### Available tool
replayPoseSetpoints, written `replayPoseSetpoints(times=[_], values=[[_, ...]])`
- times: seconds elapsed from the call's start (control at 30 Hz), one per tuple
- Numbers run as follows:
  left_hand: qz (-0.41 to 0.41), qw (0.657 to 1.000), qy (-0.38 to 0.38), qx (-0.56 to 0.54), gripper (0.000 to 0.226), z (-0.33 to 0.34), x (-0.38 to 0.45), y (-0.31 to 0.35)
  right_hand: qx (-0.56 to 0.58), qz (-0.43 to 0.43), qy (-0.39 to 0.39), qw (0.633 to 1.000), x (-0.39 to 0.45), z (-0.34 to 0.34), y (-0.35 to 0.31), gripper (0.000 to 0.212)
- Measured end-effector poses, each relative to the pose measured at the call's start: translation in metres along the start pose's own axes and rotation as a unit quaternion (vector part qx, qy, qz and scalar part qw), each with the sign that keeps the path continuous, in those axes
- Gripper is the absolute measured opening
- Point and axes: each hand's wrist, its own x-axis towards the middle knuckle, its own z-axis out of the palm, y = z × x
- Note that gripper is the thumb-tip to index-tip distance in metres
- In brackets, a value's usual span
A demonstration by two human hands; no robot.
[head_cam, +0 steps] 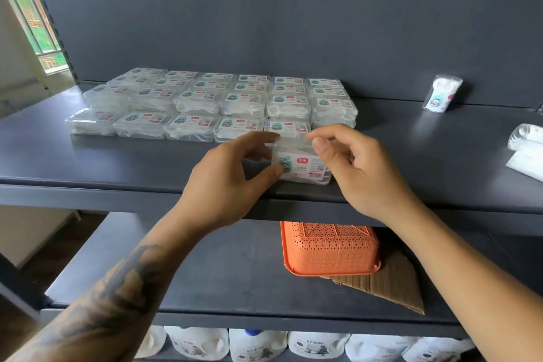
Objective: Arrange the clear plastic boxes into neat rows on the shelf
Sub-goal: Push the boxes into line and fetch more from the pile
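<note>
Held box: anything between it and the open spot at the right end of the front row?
Nothing visible. Both hands, left and right, grip the box near the shelf's front edge. The bare patch beyond it, right of the front row, shows no obstacle, though the hands hide part of it.

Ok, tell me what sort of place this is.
Probably a small shop or stockroom. Dark metal shelving holds many identical labelled clear plastic boxes laid in rows, refill pouches line a lower shelf, and both hands hold another box.
</note>
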Motion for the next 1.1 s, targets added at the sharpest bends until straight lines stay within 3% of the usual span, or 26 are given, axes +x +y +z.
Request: replayPoseSetpoints(times=[0.23, 0.4, 0.6, 0.7, 0.8, 0.9, 1.1], values=[[-0.020, 1.000, -0.007, -0.021, 0.050, 0.000, 0.000, 0.003, -0.014, -0.018, 0.022, 0.999, -0.006, 0.003, 0.002, 0.031], [-0.031, 0.999, -0.006, -0.039, 0.049, 0.000, 0.001, 0.003, -0.117, -0.128, 0.022, 0.985, -0.016, 0.007, 0.008, 0.058], [-0.081, 0.983, -0.068, -0.151, 0.032, -0.009, 0.008, 0.009, -0.137, -0.159, 0.014, 0.978, -0.019, 0.008, 0.007, 0.050], [-0.073, 0.983, -0.080, -0.151, 0.027, -0.008, 0.009, 0.008, -0.162, -0.162, 0.007, 0.973, -0.018, 0.007, 0.007, 0.047], [-0.061, 0.992, -0.078, -0.076, 0.053, -0.006, 0.005, 0.006, -0.189, -0.173, 0.000, 0.967, -0.018, 0.001, 0.008, 0.047], [-0.002, 0.993, -0.027, 0.116, 0.077, -0.006, -0.004, 0.006, -0.156, -0.136, -0.009, 0.978, -0.021, -0.014, 0.012, 0.045], [0.051, 0.947, -0.013, 0.317, 0.074, 0.006, -0.022, 0.009, -0.161, -0.037, -0.029, 0.986, -0.009, -0.039, 0.025, 0.044]])
